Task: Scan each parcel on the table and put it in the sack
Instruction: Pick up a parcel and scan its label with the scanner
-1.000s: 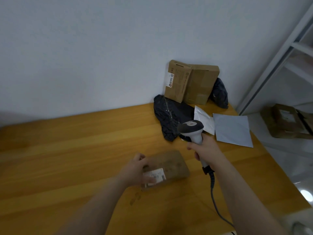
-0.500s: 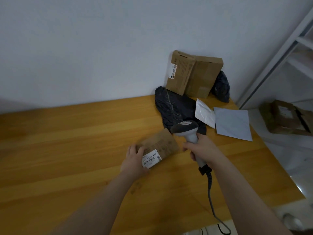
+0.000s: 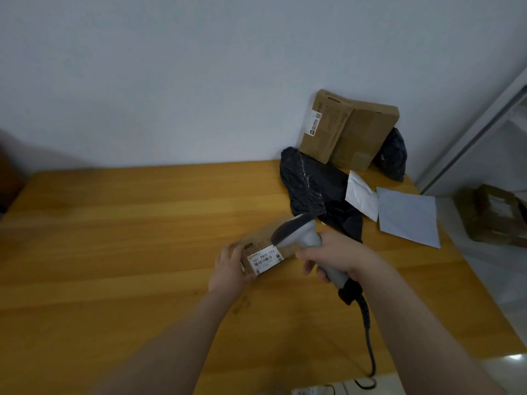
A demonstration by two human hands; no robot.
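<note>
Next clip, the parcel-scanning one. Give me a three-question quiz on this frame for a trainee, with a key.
1. True or false: the right hand grips the scanner by its handle.
2. What does the left hand hold? A. the small brown parcel B. a roll of tape C. a pen
3. How many pale flat mailers lie on the table just right of the black bag?
Key: 1 true; 2 A; 3 two, a white mailer and a grey mailer.
</note>
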